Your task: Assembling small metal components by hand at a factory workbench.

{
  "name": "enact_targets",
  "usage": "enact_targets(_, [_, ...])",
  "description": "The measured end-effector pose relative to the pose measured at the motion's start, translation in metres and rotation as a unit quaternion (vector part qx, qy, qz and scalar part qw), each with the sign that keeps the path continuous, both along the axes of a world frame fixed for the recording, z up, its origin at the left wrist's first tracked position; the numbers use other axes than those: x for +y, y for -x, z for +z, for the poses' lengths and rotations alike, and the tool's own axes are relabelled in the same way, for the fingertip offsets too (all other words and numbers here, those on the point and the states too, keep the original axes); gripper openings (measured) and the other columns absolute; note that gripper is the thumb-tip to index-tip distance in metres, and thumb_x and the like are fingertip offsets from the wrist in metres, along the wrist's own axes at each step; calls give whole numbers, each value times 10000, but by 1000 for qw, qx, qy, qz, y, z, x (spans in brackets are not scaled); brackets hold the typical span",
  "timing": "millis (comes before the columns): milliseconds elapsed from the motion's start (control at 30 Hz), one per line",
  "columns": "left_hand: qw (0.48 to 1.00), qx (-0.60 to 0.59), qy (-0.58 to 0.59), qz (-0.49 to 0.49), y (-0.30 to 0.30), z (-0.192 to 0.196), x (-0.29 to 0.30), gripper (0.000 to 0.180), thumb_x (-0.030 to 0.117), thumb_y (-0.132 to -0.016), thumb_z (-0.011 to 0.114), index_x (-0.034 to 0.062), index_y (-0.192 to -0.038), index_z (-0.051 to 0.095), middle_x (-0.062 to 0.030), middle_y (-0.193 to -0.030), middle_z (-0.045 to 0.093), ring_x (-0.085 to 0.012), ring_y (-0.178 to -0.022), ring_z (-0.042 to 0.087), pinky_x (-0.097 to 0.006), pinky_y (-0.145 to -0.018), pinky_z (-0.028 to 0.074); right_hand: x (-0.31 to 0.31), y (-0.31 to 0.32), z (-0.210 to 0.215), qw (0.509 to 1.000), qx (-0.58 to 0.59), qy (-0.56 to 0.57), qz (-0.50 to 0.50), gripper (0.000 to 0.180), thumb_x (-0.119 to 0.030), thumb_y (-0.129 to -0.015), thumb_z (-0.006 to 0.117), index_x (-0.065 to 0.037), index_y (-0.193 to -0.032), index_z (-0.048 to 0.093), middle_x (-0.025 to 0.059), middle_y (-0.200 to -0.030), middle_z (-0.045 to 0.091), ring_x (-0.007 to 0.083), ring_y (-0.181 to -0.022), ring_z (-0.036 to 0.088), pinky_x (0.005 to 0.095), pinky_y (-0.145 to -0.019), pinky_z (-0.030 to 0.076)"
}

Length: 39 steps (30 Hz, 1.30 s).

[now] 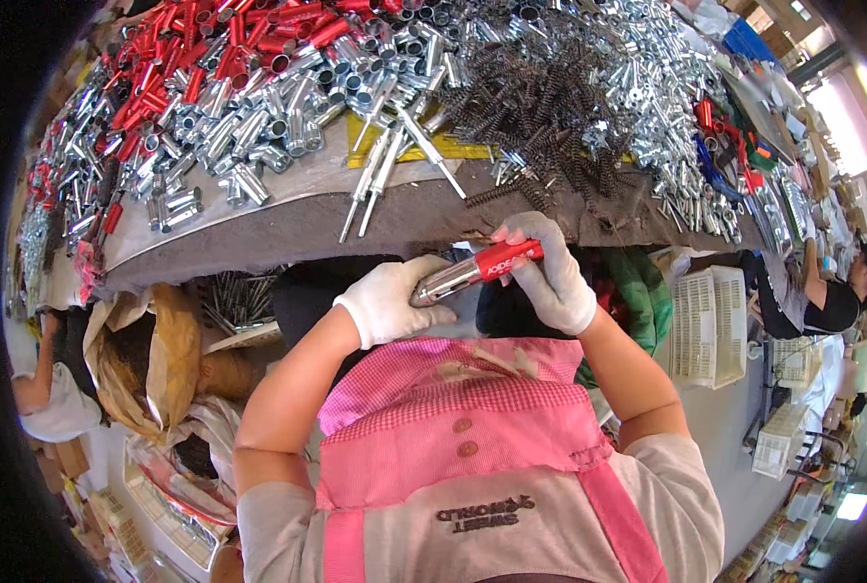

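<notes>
Both my hands wear white gloves and hold one tube with a red sleeve and a silver metal end, slightly tilted, just in front of the table edge. My left hand is closed around the silver end. Around the red end my right hand pinches with thumb and fingers. Beyond them on the table lie thin silver rods with tubes, a heap of dark coil springs, chrome tubes and red tubes. Part of the held tube is hidden by my fingers.
Small silver parts are heaped on the table's right. White plastic crates stand on the floor at right, a brown sack at left. One person is at the far right; another person's arm shows at the left.
</notes>
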<state>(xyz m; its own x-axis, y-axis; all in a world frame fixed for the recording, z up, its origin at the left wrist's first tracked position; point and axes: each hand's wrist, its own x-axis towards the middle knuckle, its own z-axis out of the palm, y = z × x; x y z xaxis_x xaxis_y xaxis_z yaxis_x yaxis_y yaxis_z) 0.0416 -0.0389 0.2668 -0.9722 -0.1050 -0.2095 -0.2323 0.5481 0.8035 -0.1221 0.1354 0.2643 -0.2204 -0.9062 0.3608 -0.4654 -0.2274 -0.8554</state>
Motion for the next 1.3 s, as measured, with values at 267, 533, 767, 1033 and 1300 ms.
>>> enact_targets(267, [998,18,-30,44,6,-32,17,829,370,-664,770,46,-1323,385,-235,-1013,630,-385,-970,605,-399,-875,465,-10,4,-19,996,73,-51,-31,377,-13,-840,502,-12,-1215,456,172,-1133,516,321,-1101,513,359,-957,394])
enact_targets(533, [942,-49,-252,216,8,-20,16,440,122,-755,732,49,-1150,553,-25,-783,602,-63,-614,529,-228,-550,443,-61,59,10,898,382,-79,-204,321,-69,-804,587,-81,-1124,568,128,-1000,597,290,-903,609,370,-794,512])
enact_targets(767, [957,-11,-249,148,13,-33,18,574,228,-708,798,53,-1192,542,-2,-677,581,-81,-502,510,-246,-470,437,-7,32,36,988,127,-84,-1,121,17,-826,575,5,-945,586,92,-879,603,148,-766,644,273,-673,516])
enact_targets(1033, [986,141,49,-71,46,-45,56,672,430,-668,760,162,-1240,531,-163,-968,646,-349,-878,626,-393,-729,513,68,14,-5,979,142,-134,-53,139,-134,-810,642,-50,-897,573,141,-802,596,355,-722,583,414,-601,470])
enact_targets(1300, [989,-18,-115,95,40,-84,80,356,171,-730,729,11,-1017,593,-79,-788,613,-140,-695,553,-283,-687,472,219,143,-201,743,70,-548,-378,251,-128,-881,467,-82,-1103,575,135,-1075,639,352,-990,593,433,-846,469])
